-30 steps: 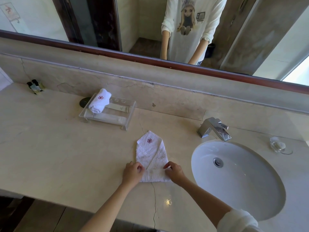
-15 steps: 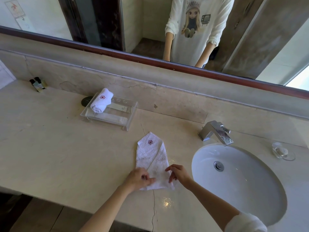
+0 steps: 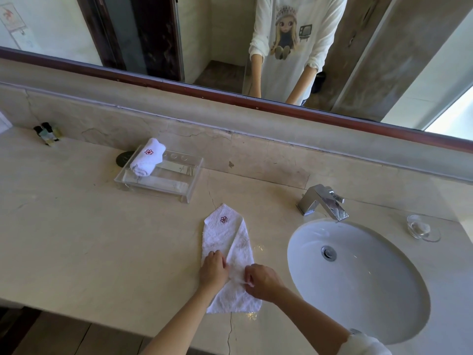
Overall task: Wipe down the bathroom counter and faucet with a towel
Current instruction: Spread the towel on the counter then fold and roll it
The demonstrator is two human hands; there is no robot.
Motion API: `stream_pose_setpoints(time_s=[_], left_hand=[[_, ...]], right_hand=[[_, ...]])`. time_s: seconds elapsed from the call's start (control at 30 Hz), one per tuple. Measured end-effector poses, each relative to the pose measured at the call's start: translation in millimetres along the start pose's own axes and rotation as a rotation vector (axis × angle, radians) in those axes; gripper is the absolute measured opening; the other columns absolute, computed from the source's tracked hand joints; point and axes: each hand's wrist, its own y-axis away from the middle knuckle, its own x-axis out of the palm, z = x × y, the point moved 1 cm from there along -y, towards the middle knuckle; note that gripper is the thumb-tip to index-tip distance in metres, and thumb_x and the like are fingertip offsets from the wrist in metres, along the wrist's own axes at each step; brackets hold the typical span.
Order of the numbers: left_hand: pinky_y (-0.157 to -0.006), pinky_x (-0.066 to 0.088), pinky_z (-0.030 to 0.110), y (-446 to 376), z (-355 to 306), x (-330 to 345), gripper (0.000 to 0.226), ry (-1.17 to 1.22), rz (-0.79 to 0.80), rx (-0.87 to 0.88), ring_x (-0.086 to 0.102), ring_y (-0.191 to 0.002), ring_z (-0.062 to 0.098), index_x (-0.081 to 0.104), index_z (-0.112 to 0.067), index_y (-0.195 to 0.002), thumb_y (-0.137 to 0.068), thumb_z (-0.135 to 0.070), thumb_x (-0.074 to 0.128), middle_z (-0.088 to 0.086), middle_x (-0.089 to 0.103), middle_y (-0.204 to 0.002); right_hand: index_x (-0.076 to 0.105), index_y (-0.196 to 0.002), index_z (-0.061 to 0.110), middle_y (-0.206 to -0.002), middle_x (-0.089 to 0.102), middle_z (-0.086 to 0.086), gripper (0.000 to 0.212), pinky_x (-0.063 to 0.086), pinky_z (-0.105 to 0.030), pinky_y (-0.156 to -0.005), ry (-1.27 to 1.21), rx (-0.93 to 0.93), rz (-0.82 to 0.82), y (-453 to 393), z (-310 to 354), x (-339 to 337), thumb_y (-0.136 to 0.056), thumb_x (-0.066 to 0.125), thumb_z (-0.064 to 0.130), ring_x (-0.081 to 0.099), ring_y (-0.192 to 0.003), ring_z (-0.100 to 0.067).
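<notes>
A white towel (image 3: 225, 242) with a red flower emblem lies folded to a point on the beige marble counter (image 3: 76, 239), left of the sink. My left hand (image 3: 213, 270) presses on the towel's left fold. My right hand (image 3: 262, 281) pinches the towel's right flap near its middle. The towel's lower end now lies flat toward the counter's front edge. The chrome faucet (image 3: 323, 203) stands behind the white oval basin (image 3: 384, 283), apart from both hands.
A clear acrylic tray (image 3: 179, 180) at the back left holds a rolled white towel (image 3: 148, 157) and packets. Small toiletry bottles (image 3: 47, 133) stand far left. A glass soap dish (image 3: 422, 228) sits right of the faucet. A mirror runs along the back wall.
The bottom fold of the towel has come undone and now lies longer toward the front edge. Both hands moved from its lower corners inward onto its middle.
</notes>
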Motion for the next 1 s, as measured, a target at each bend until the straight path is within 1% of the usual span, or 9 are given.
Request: stream_pose_setpoints(time_s=[0.07, 0.13, 0.23, 0.33, 0.47, 0.57, 0.7, 0.83, 1.0], left_hand=[[-0.046, 0.028, 0.017, -3.6, -1.7, -4.0, 0.013, 0.086, -0.019, 0.003, 0.040, -0.060, 0.009, 0.036, -0.012, -0.083, -0.090, -0.005, 0.043, -0.009, 0.039, -0.067], [-0.046, 0.029, 0.015, -7.9, -0.7, -8.1, 0.015, 0.169, 0.020, -0.021, 0.045, -0.064, 0.013, 0.034, -0.011, -0.088, -0.089, -0.005, 0.048, -0.008, 0.041, -0.068], [-0.054, 0.037, 0.017, -14.3, 0.9, -9.7, 0.031, 0.320, 0.115, -0.190, 0.051, -0.077, 0.016, 0.035, -0.012, -0.096, -0.081, -0.006, 0.062, -0.002, 0.049, -0.081], [-0.059, 0.037, 0.021, -20.5, 2.7, -12.3, 0.027, 0.346, 0.084, -0.226, 0.050, -0.083, 0.019, 0.037, -0.010, -0.096, -0.078, 0.006, 0.050, 0.008, 0.051, -0.094], [-0.067, 0.034, 0.024, -27.9, 10.0, -19.0, 0.024, 0.276, -0.024, -0.147, 0.048, -0.082, 0.020, 0.038, -0.010, -0.090, -0.079, 0.009, 0.046, 0.005, 0.052, -0.089], [-0.064, 0.034, 0.026, -27.3, 12.9, -17.2, 0.029, 0.177, -0.022, -0.085, 0.050, -0.079, 0.023, 0.038, -0.016, -0.075, -0.078, 0.012, 0.046, -0.002, 0.047, -0.075], [-0.063, 0.040, 0.030, -16.6, 18.2, -8.7, 0.017, -0.050, -0.161, 0.096, 0.056, -0.081, 0.028, 0.055, -0.008, -0.074, -0.072, 0.004, 0.066, 0.007, 0.055, -0.080], [-0.066, 0.045, 0.027, 6.8, 8.9, -0.5, 0.026, -0.061, 0.188, 0.020, 0.059, -0.080, 0.016, 0.049, -0.020, -0.065, -0.076, -0.031, 0.069, -0.007, 0.056, -0.072], [-0.073, 0.049, 0.028, 23.2, 5.5, 4.1, 0.029, -0.001, 0.236, -0.119, 0.063, -0.088, 0.017, 0.054, -0.017, -0.085, -0.066, -0.028, 0.074, -0.001, 0.063, -0.096]], right_hand=[[0.054, -0.077, 0.021, -0.083, 0.062, -0.001, 0.003, 0.035, -0.023, -0.060, 0.005, -0.021, -0.043, 3.0, -1.5, 2.4, -0.078, 0.052, 0.023, 0.057, -0.073, -0.023], [0.056, -0.081, 0.018, -0.082, 0.065, -0.001, 0.007, 0.031, -0.018, -0.052, -0.027, -0.031, -0.080, 5.4, 1.4, 6.6, -0.077, 0.050, 0.020, 0.054, -0.067, -0.020], [0.055, -0.082, 0.017, -0.079, 0.065, -0.002, 0.009, 0.025, -0.010, -0.050, -0.078, -0.024, -0.125, 6.2, 4.7, 11.1, -0.076, 0.049, 0.019, 0.060, -0.071, -0.023], [0.053, -0.090, 0.018, -0.080, 0.063, -0.001, 0.015, 0.033, -0.016, -0.053, -0.092, -0.021, -0.124, 7.3, 6.3, 8.7, -0.076, 0.049, 0.018, 0.056, -0.068, -0.020], [0.048, -0.102, 0.018, -0.087, 0.060, 0.001, 0.027, 0.038, -0.025, -0.063, -0.085, -0.061, -0.081, 9.6, 12.6, 11.3, -0.077, 0.055, 0.022, 0.048, -0.069, -0.017], [0.052, -0.092, 0.016, -0.092, 0.061, -0.002, 0.017, 0.032, -0.025, -0.057, -0.066, -0.132, -0.077, 11.4, 15.5, 15.1, -0.076, 0.055, 0.020, 0.056, -0.075, -0.024], [0.051, -0.077, 0.023, -0.078, 0.059, -0.001, 0.003, 0.033, -0.025, -0.053, 0.004, -0.255, -0.090, 15.5, 5.8, 21.8, -0.078, 0.049, 0.025, 0.058, -0.065, -0.026], [0.052, -0.081, 0.023, -0.079, 0.059, -0.001, 0.019, 0.038, -0.030, -0.055, 0.036, -0.266, -0.104, 18.2, -3.4, 27.1, -0.079, 0.038, 0.036, 0.059, -0.067, -0.025], [0.042, -0.078, 0.024, -0.081, 0.059, -0.001, 0.010, 0.035, -0.026, -0.058, -0.015, -0.220, -0.094, 18.5, 0.8, 24.4, -0.077, 0.039, 0.034, 0.056, -0.069, -0.023]])
